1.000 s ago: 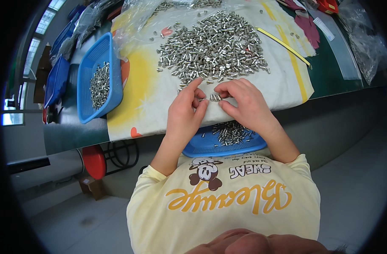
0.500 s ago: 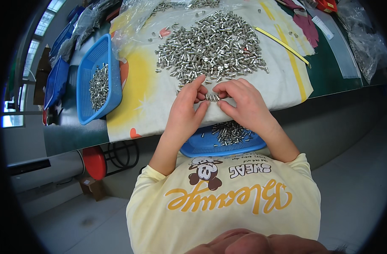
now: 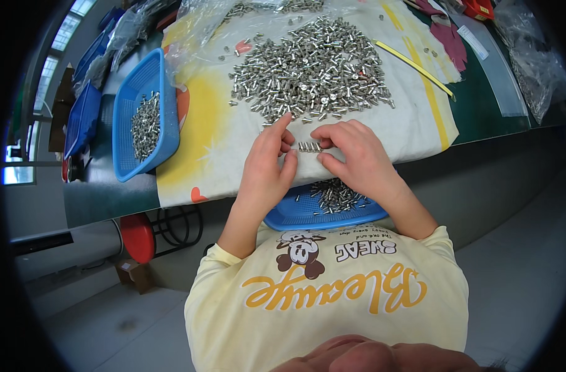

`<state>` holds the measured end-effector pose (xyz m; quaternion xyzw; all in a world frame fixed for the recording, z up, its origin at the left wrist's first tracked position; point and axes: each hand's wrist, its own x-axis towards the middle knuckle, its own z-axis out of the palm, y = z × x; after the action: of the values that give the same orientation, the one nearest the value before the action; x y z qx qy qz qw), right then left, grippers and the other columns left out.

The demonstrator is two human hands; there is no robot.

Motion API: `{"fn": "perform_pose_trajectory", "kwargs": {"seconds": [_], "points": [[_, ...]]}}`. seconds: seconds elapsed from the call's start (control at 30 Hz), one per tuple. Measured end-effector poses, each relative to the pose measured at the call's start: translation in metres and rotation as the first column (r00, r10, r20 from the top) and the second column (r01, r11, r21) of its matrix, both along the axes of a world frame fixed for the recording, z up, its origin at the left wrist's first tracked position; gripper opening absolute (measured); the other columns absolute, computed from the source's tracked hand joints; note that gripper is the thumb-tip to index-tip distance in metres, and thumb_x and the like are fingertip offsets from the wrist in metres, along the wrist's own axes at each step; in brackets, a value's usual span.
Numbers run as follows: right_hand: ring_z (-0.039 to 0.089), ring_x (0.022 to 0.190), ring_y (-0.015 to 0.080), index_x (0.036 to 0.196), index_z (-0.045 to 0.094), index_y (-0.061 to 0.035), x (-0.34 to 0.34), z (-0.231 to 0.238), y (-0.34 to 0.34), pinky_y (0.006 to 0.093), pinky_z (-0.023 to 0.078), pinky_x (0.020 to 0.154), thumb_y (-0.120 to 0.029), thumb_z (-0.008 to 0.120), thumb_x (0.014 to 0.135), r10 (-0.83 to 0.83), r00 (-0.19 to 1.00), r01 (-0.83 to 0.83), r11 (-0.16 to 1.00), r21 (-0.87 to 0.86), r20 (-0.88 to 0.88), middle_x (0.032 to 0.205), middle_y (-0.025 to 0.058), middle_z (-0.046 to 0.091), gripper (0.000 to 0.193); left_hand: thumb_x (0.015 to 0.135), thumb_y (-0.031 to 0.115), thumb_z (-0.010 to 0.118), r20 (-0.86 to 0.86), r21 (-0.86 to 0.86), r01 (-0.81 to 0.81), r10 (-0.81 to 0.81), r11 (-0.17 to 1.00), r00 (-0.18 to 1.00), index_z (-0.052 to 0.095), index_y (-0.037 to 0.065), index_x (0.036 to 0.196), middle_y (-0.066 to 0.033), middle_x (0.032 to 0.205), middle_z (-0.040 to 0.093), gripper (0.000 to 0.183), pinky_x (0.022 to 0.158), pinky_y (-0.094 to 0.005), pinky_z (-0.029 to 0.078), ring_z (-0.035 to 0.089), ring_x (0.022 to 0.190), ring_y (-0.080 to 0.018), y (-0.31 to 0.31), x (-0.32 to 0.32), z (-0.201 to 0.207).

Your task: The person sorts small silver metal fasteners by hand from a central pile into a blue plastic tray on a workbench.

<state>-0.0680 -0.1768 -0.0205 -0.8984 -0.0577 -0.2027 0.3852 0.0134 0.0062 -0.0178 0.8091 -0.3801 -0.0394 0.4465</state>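
Observation:
A short row of small silvery metal screws (image 3: pixel 309 147), standing side by side, lies between my hands above the cloth's near edge. My right hand (image 3: pixel 357 152) pinches the row's right end between thumb and bent forefinger. Just left of the row is my left hand (image 3: pixel 267 161), its forefinger stretched out, thumb apart and other fingers curled; it looks open, with a small gap to the screws. Beyond my fingertips spreads a large heap of the same screws (image 3: pixel 311 68), a few loose ones at its near edge. Their threads are too small to make out.
A pale cloth (image 3: pixel 214 142) covers the green table (image 3: pixel 103 198). On the left stands a blue basket (image 3: pixel 165 124) holding screws. Below my hands, another blue basket (image 3: pixel 283 217) with screws sits against my shirt. A yellow strip (image 3: pixel 413 68) lies right of the heap; clear plastic (image 3: pixel 202 22) lies behind.
My left hand has drawn slightly left, away from the row of screws, leaving its left end exposed. My right hand stays at the right end.

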Motion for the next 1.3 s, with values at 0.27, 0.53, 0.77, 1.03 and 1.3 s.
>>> {"fn": "perform_pose_trajectory", "kwargs": {"seconds": [0.27,0.53,0.77,1.03,1.3], "points": [[0.06,0.086,0.0254,0.105,0.062,-0.0089,0.0,0.0,0.008,0.0386,0.047,0.079,-0.007,0.072,0.075,0.022,1.0,-0.022,1.0,0.0,-0.008,0.087,0.0035,0.065,0.032,0.08,-0.006,0.061,0.086,0.025,-0.03,0.027,0.999,0.996,0.048,0.003,0.136,-0.01,0.092,0.06,0.057,0.079,-0.0369,0.049,0.059,0.086,-0.0255,0.008,0.004,-0.005],[0.06,0.088,0.0259,0.107,0.061,-0.0082,0.0,0.0,0.012,0.0394,0.047,0.081,-0.005,0.07,0.075,0.044,0.999,-0.044,0.999,-0.005,-0.003,0.089,0.0046,0.065,0.033,0.08,-0.006,0.06,0.107,0.033,-0.025,0.022,0.999,0.994,0.049,0.002,0.134,-0.0092,0.09,0.06,0.056,0.078,-0.0371,0.049,0.058,0.084,-0.0262,0.01,0.005,-0.004],[0.06,0.087,0.0266,0.109,0.06,-0.007,-0.003,0.001,0.004,0.0393,0.048,0.079,-0.001,0.064,0.077,0.0,1.0,0.0,1.0,-0.026,0.003,0.09,0.0062,0.064,0.033,0.079,-0.005,0.061,0.097,0.021,-0.001,-0.001,1.0,0.995,0.049,0.003,0.134,-0.009,0.089,0.06,0.057,0.079,-0.0381,0.048,0.058,0.085,-0.027,0.003,-0.001,-0.004],[0.062,0.088,0.026,0.111,0.061,-0.0072,0.001,-0.001,-0.01,0.0379,0.05,0.08,0.001,0.06,0.082,-0.045,0.999,0.045,0.999,0.011,0.005,0.091,0.0072,0.066,0.03,0.081,-0.007,0.06,0.093,0.027,0.048,-0.05,0.998,0.994,0.048,0.004,0.138,-0.0078,0.095,0.058,0.058,0.08,-0.0298,0.049,0.057,0.087,-0.0194,-0.006,-0.003,-0.003],[0.063,0.087,0.0255,0.107,0.064,-0.0065,0.012,0.001,-0.014,0.0367,0.051,0.077,-0.004,0.063,0.085,-0.037,0.998,0.038,0.999,-0.007,0.045,0.092,0.0083,0.066,0.022,0.084,-0.005,0.06,-0.022,-0.048,-0.008,0.007,0.999,1.0,0.044,0.0,0.137,-0.0128,0.102,0.057,0.055,0.077,-0.0345,0.05,0.058,0.086,-0.0245,-0.017,-0.009,-0.002]]}}
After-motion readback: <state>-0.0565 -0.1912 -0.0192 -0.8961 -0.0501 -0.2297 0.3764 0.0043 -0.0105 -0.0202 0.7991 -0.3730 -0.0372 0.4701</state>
